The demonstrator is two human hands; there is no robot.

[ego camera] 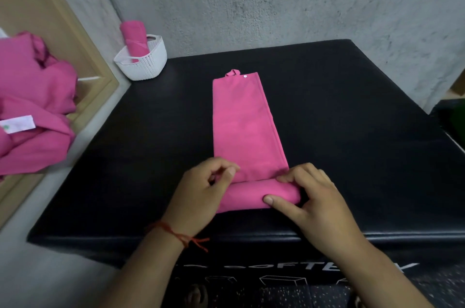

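Hands work at the near edge of the black padded block (pixel 352 111), where the pink cloth (pixel 241 126) lies as a long folded strip along the block's middle, its near end wound into a roll (pixel 251 195). The left hand (pixel 201 192) curls round the roll's left end and covers it; the right hand (pixel 309 197) grips the right end, thumb on the front and fingers over the top. I judge the cloth light, soft and limp, not slippery on the padding, so it will slacken unless both ends of the roll are held evenly and kept tight. Farther up the block, the flat part lies smooth, ending in a small loop (pixel 232 72) and a white snap (pixel 245 76), handy for fastening. At the block's far left corner a white basket (pixel 151 61) hides the bottom of another rolled cloth (pixel 133 38). Left of the block, a pink pile (pixel 32 106) is cut off by the frame, its label (pixel 17 124) unreadable.
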